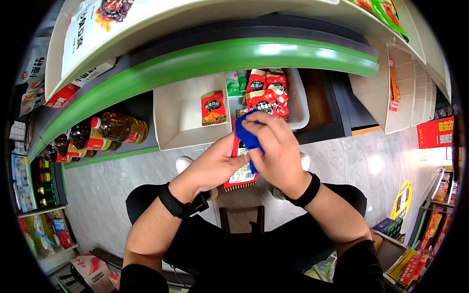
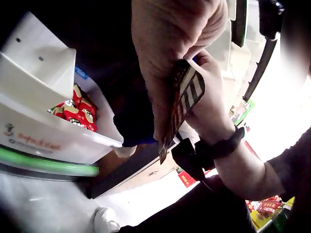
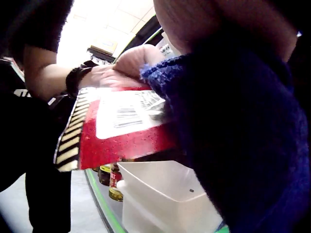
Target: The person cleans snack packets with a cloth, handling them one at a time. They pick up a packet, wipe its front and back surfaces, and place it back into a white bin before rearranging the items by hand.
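My left hand (image 1: pixel 215 163) grips a red food packet (image 1: pixel 244 178) with its thumb across the face. The packet's back, with a white label and barcode, shows in the right wrist view, and a black-and-cream striped band (image 3: pixel 73 131) runs along one end. A blue cloth (image 1: pixel 246 136) is bunched in my right hand (image 1: pixel 279 149), which holds it against the packet's upper part. Beyond the hands, one similar red packet (image 1: pixel 213 108) lies in a white bin (image 1: pixel 168 110). Several more red packets (image 1: pixel 266 100) are piled in the tray (image 1: pixel 301 100) beside it.
A green-edged shelf (image 1: pixel 205 56) curves above the bins. Oil bottles (image 1: pixel 119 128) lie or stand to the left. Below my hands are a small dark stool (image 1: pixel 242 219) and grey tiled floor (image 1: pixel 332 161). More shelving (image 1: pixel 430 210) stands at right.
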### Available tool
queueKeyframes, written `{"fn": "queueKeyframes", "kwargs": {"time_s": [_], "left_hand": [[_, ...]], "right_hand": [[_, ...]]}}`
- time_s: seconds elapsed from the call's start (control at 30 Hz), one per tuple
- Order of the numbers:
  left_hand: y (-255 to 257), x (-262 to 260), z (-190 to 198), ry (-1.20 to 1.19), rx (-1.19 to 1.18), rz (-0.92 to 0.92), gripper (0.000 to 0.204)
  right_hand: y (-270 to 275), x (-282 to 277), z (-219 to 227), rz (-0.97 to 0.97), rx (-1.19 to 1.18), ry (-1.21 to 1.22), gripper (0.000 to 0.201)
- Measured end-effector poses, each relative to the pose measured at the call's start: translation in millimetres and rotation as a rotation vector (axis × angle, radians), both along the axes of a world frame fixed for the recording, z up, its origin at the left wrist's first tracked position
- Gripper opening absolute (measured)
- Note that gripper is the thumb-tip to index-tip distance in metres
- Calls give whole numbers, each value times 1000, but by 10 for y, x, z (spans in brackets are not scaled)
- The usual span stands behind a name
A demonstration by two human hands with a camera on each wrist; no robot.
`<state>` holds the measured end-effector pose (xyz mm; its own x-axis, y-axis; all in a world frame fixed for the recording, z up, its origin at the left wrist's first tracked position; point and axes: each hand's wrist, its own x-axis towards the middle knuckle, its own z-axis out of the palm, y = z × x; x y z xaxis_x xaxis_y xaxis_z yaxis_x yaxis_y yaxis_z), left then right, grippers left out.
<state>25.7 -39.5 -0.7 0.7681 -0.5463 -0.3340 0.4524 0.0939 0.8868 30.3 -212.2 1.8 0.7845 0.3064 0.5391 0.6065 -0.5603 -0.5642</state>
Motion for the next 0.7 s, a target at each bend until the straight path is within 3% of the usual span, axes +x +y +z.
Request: {"fn": "queueKeyframes", "kwargs": {"time_s": [0.1,0.23,0.33,0.5,0.7], "left_hand": [[18,-20,-26,-131,58,-9,53],[45,-14,-89,-43,80,49,48],[67,46,3,114,-121,89,43],[79,65,72,167,-174,97,39],[79,29,164,349,-247,149,42]], "right_hand": [[94,-123,3,103,9,-28,42],[32,-34,-43,104,-42,-64,45],[-82,97,-54,48,-50,-62,46],[-109,117,-177,-72,61,37,45],[41,20,-16,-22,44,-37,47]]}}
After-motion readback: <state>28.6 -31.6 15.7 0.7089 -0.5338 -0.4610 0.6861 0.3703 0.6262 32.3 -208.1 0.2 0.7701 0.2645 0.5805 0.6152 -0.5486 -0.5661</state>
